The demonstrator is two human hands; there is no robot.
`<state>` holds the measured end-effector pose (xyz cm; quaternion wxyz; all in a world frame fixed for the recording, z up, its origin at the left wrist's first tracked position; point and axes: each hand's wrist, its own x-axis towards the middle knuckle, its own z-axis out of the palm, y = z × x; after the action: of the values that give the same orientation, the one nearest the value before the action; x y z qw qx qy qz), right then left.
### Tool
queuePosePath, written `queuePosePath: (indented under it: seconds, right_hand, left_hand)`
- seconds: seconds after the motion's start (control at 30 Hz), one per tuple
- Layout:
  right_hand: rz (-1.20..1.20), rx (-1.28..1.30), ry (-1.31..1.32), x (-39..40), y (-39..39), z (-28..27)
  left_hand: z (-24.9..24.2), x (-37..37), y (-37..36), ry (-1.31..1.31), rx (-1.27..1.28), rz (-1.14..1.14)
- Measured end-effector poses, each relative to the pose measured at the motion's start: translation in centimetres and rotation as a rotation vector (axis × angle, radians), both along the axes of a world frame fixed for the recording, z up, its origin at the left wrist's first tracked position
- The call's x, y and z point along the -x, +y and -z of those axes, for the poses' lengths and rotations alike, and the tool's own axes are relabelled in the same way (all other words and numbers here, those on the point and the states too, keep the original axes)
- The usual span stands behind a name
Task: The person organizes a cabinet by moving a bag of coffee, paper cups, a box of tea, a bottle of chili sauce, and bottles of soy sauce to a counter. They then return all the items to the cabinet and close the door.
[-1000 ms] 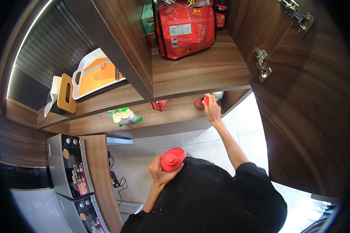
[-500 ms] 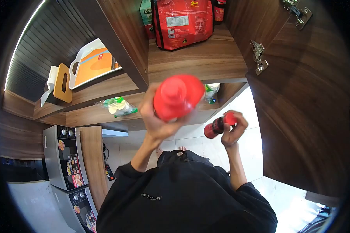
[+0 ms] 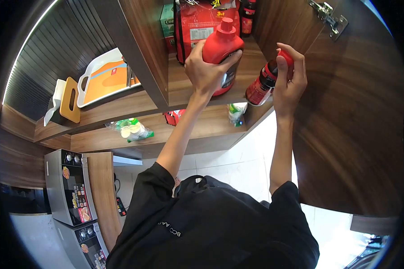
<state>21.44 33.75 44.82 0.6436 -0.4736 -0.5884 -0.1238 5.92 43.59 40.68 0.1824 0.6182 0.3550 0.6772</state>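
Note:
My left hand [image 3: 204, 69] is wrapped round a large red bottle [image 3: 223, 42] with a red cap and a dark label. The bottle is upright at the front of the cabinet shelf [image 3: 179, 89], overlapping a red 3in1 bag [image 3: 186, 42] behind it. On the other side, my right hand [image 3: 292, 87] grips a smaller dark bottle [image 3: 260, 89] by its red cap. That bottle has a red label and leans with its base to the left, close to the shelf's right front edge. Another dark bottle [image 3: 247, 20] with a red label stands deeper in the cabinet.
A dark wooden door [image 3: 345, 134] hangs wide on the right, its metal hinge [image 3: 330, 20] exposed. White trays [image 3: 83, 85] and a tissue box [image 3: 56, 101] occupy the left shelf. Lower down lie plastic-wrapped packs [image 3: 132, 130]. Two microwave-like appliances [image 3: 69, 188] are stacked at left.
Both hands have moved up and forward with their bottles. The large red bottle went from below the shelf edge to over the shelf; the smaller bottle rose to shelf level.

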Motion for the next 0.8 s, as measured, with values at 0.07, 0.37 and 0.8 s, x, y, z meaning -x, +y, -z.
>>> queuePosePath:
  seconds: [0.07, 0.37, 0.8]
  right_hand:
    - [0.041, -0.012, 0.022, -0.5, 2.2, 0.3]
    - [0.406, -0.313, -0.174, -3.5, 14.8, 2.7]
    - [0.108, 0.460, 0.147, -7.6, 23.4, 11.4]
  left_hand:
    - [0.5, -0.8, 0.8, -0.006, -0.037, -0.023]
    - [0.9, -2.1, 3.2, -0.022, -0.162, -0.055]
    - [1.0, -2.1, 3.5, -0.057, -0.154, 0.021]
